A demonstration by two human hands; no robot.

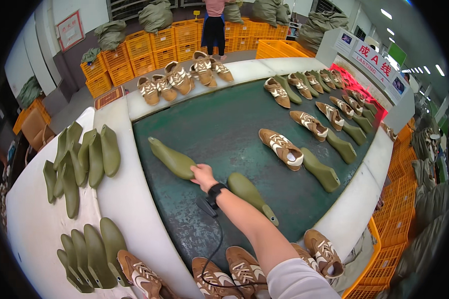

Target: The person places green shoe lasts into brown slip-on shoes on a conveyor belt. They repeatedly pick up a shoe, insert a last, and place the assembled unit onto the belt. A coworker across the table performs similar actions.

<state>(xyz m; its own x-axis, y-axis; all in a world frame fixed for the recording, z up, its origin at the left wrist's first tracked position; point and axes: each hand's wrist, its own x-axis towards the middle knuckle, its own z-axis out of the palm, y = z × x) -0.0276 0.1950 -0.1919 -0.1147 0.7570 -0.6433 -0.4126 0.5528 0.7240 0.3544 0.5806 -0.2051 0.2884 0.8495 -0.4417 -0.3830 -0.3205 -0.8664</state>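
Observation:
My right hand [203, 177] reaches in from the lower right and is closed around one end of a green shoe last [172, 158]. This last is over the left part of the dark green belt; whether it touches the belt I cannot tell. A black band [215, 193] circles my right wrist, with a small black device [207, 207] and a cable beside it. Just right of my forearm, a second green shoe last [247, 192] lies on the belt. Brown-and-white sneakers [281, 148] stand farther right, beside another last [320, 169]. My left hand is out of view.
Several green lasts [87, 157] crowd the white counter [129, 199] at left, with another group [92, 254] nearer me. Sneakers [177, 78] line the far ledge and others [244, 269] the near edge. Orange crates [139, 47] and a person [214, 25] are beyond.

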